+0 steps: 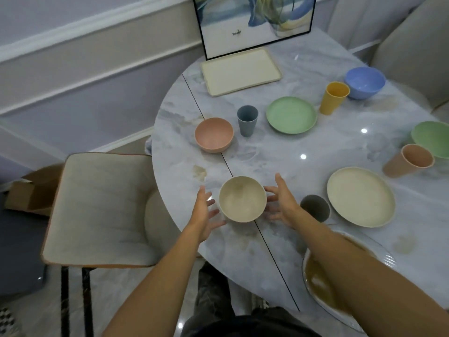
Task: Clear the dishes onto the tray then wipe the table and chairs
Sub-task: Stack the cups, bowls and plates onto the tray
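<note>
Cream bowl (pixel 242 199) between left hand (pixel 204 210) and right hand (pixel 283 203)

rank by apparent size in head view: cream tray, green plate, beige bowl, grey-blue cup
1. cream rectangular tray
2. green round plate and beige round bowl look alike; the bowl is nearer, so unranked
3. grey-blue cup

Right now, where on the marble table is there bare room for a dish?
The cream rectangular tray is empty. Bare marble tabletop lies mid-table between the round green plate, the cream plate and the cream bowl. Crowded: right edge, where a green bowl and peach cup sit close.
</note>
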{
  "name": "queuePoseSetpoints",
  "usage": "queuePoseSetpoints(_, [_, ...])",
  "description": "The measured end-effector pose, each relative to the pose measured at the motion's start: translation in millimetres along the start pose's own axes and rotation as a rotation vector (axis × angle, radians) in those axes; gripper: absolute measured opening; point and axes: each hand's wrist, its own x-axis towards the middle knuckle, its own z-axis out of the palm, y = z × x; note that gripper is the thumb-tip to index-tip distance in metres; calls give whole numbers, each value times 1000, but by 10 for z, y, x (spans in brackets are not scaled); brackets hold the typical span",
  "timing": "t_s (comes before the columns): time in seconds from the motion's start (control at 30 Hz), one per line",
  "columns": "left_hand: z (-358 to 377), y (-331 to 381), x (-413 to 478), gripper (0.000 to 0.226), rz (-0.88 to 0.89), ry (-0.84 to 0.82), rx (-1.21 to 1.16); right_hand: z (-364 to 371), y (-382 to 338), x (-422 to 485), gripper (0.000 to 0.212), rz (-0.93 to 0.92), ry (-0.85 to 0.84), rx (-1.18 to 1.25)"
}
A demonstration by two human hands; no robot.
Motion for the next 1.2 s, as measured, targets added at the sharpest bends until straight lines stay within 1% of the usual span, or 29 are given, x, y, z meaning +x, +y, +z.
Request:
queuePoseSetpoints(0.07, [14,70,87,75,-38,-52,-33,75,-6,21,75,3,22,29])
queuePoseSetpoints(0.17, [17,188,146,73,-64,-121,0,148,-56,48,73,-1,45,40])
queuePoseSetpoints(0.3, [-81,467,312,70,-49,-162,37,277,-279,119,70,-13,60,63])
queuePoseSetpoints(0.4, [-101,702,400,69,-10,-188,66,389,-494,147,64,-37,70,79])
queuePoseSetpoints(0.53, [-151,1123,533,67,56,-161,120,560,-826,263,54,-91,22,44])
queuePoseSetpoints(0.7, [-111,1684,699,66,136,-139,147,790,-1353,434,51,-153,-12,29])
queuePoseSetpoints(0.8, [-102,1955,826,70,171,-126,166,934,-1616,557,47,-168,-9,30])
queuePoseSetpoints(0.97, [-111,2228,1035,70,185,-116,185,1144,-1803,763,40,-180,22,23])
queuePoseSetpoints(1.07, [-77,2385,1155,64,184,-122,207,1248,-1906,915,36,-192,68,0])
queuePoseSetpoints(1.2, [-41,2520,1339,68,138,-121,285,1307,-2027,1082,39,-156,110,-47])
